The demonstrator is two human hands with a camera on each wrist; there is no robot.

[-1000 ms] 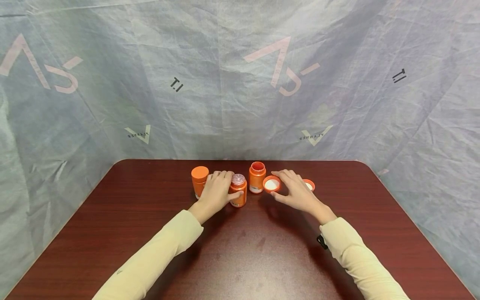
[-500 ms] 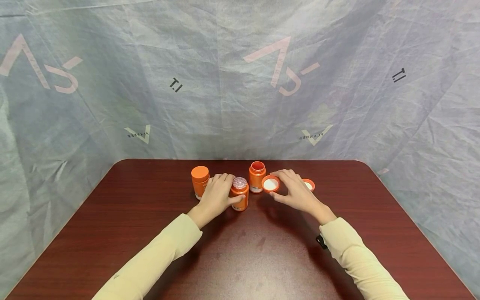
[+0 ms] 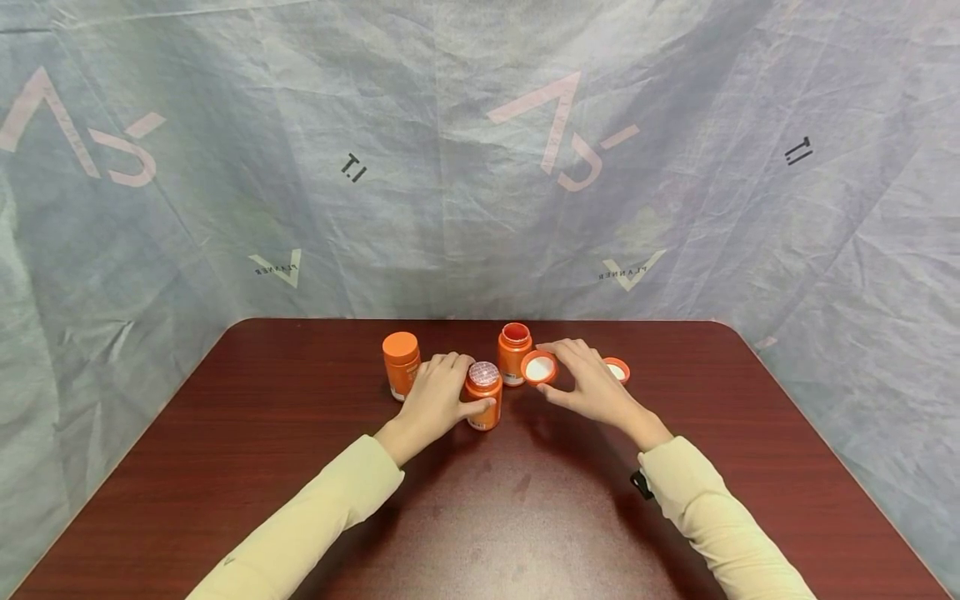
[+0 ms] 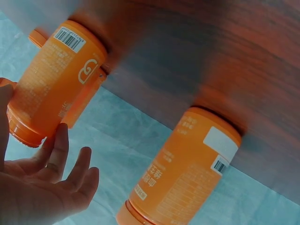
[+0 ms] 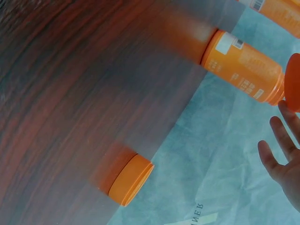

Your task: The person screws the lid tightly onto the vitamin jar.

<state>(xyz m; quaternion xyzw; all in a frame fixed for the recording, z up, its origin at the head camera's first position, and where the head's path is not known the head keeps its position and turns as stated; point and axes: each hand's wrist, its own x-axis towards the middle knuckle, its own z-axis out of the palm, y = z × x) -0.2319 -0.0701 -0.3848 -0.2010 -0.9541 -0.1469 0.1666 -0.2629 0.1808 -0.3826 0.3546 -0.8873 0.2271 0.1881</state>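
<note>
My left hand (image 3: 435, 392) grips an upright orange bottle (image 3: 489, 408) around its side, and silvery foil covers the mouth. The printed label and barcode of that bottle (image 4: 58, 79) face the left wrist view. Between thumb and fingers, my right hand (image 3: 592, 387) pinches an orange cap (image 3: 540, 367), its white inner side facing up and toward me. That cap (image 5: 293, 84) is cut off by the frame edge in the right wrist view. Just behind it stands an uncapped orange bottle (image 3: 514, 357). To the left of my left hand is a capped orange bottle (image 3: 401, 367).
A second orange cap (image 3: 617, 370), white inside, lies on the dark red-brown table (image 3: 480, 517) beyond my right hand. At the table's far edge hangs a grey printed cloth (image 3: 450, 208).
My left hand has drawn the foil-topped bottle toward me and a little to the right. The cap in my right hand has shifted slightly left. The other bottles stay in place.
</note>
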